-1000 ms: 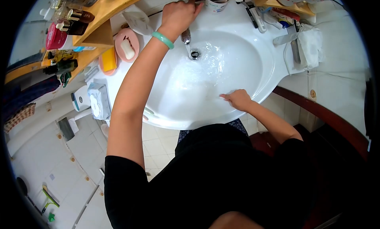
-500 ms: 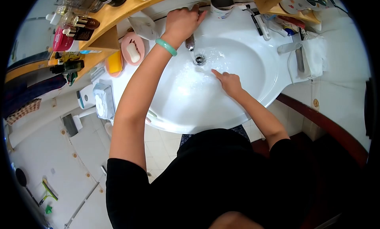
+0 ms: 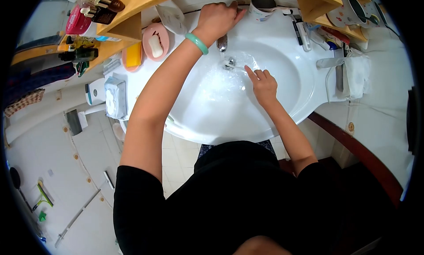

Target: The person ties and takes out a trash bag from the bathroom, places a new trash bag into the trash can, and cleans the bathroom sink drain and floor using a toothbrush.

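Observation:
My left hand (image 3: 217, 21), with a green bangle (image 3: 197, 43) on its wrist, is closed over the top of the faucet (image 3: 222, 43) at the back of the sink. Its fingertips are mostly hidden. Water runs from the spout into the white sink (image 3: 194, 122) and splashes round the drain (image 3: 229, 62). My right hand (image 3: 264, 85) is over the basin, right of the stream, its fingers pinched. A thin pale stick (image 3: 239, 68), perhaps a toothbrush, reaches from those fingers toward the running water; its far end is blurred by the splash.
Behind the faucet stands a cup (image 3: 260, 12). Soap (image 3: 156, 46) and a yellow sponge-like block (image 3: 133, 55) lie in pink dishes on the left. A wipes pack (image 3: 115, 98) sits at the left rim. A wooden shelf (image 3: 154, 5) with bottles overhangs the back left.
The view has shifted slightly. My right hand has turned more upright, and the thin stick now shows between it and the water. My left hand stays on the faucet.

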Demonstrator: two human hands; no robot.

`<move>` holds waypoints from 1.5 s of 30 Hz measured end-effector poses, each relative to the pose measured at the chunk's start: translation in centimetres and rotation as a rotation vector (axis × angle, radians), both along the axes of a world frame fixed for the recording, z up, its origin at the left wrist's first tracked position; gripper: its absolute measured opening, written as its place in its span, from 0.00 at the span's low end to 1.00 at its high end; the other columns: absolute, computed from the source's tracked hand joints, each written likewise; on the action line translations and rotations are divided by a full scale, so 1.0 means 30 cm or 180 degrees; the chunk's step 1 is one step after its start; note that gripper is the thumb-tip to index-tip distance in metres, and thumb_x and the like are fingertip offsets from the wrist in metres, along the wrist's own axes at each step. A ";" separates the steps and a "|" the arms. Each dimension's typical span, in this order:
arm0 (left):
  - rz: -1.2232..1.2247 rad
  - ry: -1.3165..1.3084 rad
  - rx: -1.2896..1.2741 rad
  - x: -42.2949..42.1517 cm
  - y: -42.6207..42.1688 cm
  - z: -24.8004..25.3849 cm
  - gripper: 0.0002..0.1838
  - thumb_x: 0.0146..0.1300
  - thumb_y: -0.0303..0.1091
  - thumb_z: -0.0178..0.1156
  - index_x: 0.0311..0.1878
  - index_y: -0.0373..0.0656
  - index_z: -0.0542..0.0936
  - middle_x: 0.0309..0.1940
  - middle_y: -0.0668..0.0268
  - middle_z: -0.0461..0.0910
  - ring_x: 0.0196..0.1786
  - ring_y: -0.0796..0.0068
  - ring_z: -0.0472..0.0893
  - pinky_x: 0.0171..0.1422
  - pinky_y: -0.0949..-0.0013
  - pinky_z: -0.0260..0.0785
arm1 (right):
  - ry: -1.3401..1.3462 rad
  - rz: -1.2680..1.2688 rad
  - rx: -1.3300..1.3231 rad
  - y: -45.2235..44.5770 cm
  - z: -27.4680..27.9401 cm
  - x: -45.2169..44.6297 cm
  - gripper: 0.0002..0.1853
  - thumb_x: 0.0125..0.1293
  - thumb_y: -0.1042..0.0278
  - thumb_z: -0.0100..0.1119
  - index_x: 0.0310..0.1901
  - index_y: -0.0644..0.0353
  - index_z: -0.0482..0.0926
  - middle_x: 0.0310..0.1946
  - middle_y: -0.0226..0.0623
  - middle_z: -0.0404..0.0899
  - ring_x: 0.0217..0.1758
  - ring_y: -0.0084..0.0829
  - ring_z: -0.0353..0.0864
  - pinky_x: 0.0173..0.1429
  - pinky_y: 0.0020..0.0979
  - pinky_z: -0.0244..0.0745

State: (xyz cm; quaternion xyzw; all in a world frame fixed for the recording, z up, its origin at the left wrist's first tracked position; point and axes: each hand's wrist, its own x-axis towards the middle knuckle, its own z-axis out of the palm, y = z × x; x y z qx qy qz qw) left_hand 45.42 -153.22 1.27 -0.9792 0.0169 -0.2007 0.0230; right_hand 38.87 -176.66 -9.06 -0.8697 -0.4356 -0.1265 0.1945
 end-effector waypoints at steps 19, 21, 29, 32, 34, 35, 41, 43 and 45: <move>-0.0031 0.0049 0.0049 0.001 0.003 0.000 0.19 0.61 0.53 0.50 0.37 0.50 0.82 0.10 0.64 0.74 0.15 0.65 0.76 0.19 0.66 0.69 | 0.4161 0.1556 -0.1869 -0.052 -0.250 -0.214 0.09 0.55 0.61 0.51 0.30 0.49 0.82 0.31 0.35 0.81 0.37 0.38 0.79 0.42 0.37 0.72; 0.0044 0.0055 0.0033 -0.005 -0.005 0.011 0.19 0.62 0.53 0.49 0.38 0.50 0.82 0.11 0.64 0.75 0.15 0.65 0.76 0.20 0.66 0.70 | 0.2989 0.0304 -0.1185 -0.020 -0.293 -0.256 0.08 0.56 0.63 0.51 0.31 0.50 0.81 0.30 0.37 0.81 0.36 0.40 0.79 0.41 0.39 0.72; 0.0050 0.0258 -0.0029 0.007 0.002 0.011 0.19 0.62 0.53 0.49 0.37 0.50 0.81 0.12 0.64 0.76 0.17 0.64 0.77 0.22 0.65 0.71 | 0.3036 0.0957 -0.1206 0.088 -0.290 -0.349 0.10 0.60 0.57 0.53 0.36 0.50 0.79 0.33 0.40 0.80 0.38 0.44 0.78 0.43 0.43 0.71; 0.0069 0.0247 -0.0001 0.006 0.000 0.005 0.18 0.62 0.53 0.49 0.36 0.51 0.81 0.12 0.65 0.76 0.17 0.64 0.77 0.22 0.64 0.71 | 0.2967 -0.0247 -0.1109 0.232 -0.315 -0.255 0.09 0.61 0.59 0.52 0.37 0.49 0.79 0.30 0.40 0.80 0.38 0.44 0.78 0.42 0.46 0.70; 0.0067 0.0236 0.0048 0.007 0.002 0.005 0.18 0.61 0.53 0.49 0.35 0.51 0.81 0.12 0.65 0.76 0.17 0.64 0.77 0.22 0.64 0.71 | 0.3091 -0.0335 -0.0898 0.226 -0.319 -0.283 0.08 0.62 0.61 0.50 0.34 0.52 0.78 0.28 0.42 0.79 0.35 0.45 0.78 0.40 0.46 0.70; 0.0050 0.0279 0.0052 0.007 0.003 0.007 0.18 0.61 0.52 0.49 0.35 0.51 0.81 0.12 0.65 0.75 0.17 0.63 0.77 0.21 0.64 0.71 | 0.3065 0.0135 -0.0471 0.217 -0.341 -0.354 0.08 0.62 0.62 0.50 0.34 0.53 0.78 0.27 0.43 0.78 0.34 0.45 0.78 0.40 0.46 0.70; 0.0040 0.0275 0.0005 0.013 0.002 0.006 0.18 0.62 0.52 0.49 0.34 0.51 0.81 0.11 0.65 0.75 0.16 0.62 0.77 0.21 0.62 0.71 | 0.2413 -0.0117 -0.0444 0.245 -0.376 -0.277 0.05 0.59 0.68 0.51 0.33 0.52 0.77 0.23 0.43 0.78 0.30 0.43 0.79 0.37 0.43 0.72; -0.0005 0.0280 0.0059 0.010 0.004 0.014 0.18 0.62 0.52 0.48 0.34 0.51 0.81 0.11 0.65 0.75 0.16 0.61 0.77 0.21 0.61 0.71 | 0.1905 -0.0281 -0.0377 0.229 -0.356 -0.209 0.05 0.59 0.66 0.52 0.34 0.53 0.76 0.21 0.38 0.77 0.26 0.40 0.79 0.32 0.40 0.72; -0.0016 0.0378 0.0062 0.018 0.003 0.024 0.18 0.62 0.52 0.48 0.34 0.51 0.81 0.11 0.64 0.75 0.17 0.61 0.77 0.22 0.60 0.71 | 0.1730 -0.0594 -0.0540 0.174 -0.201 -0.108 0.08 0.63 0.61 0.50 0.37 0.52 0.77 0.20 0.37 0.76 0.24 0.38 0.78 0.28 0.38 0.71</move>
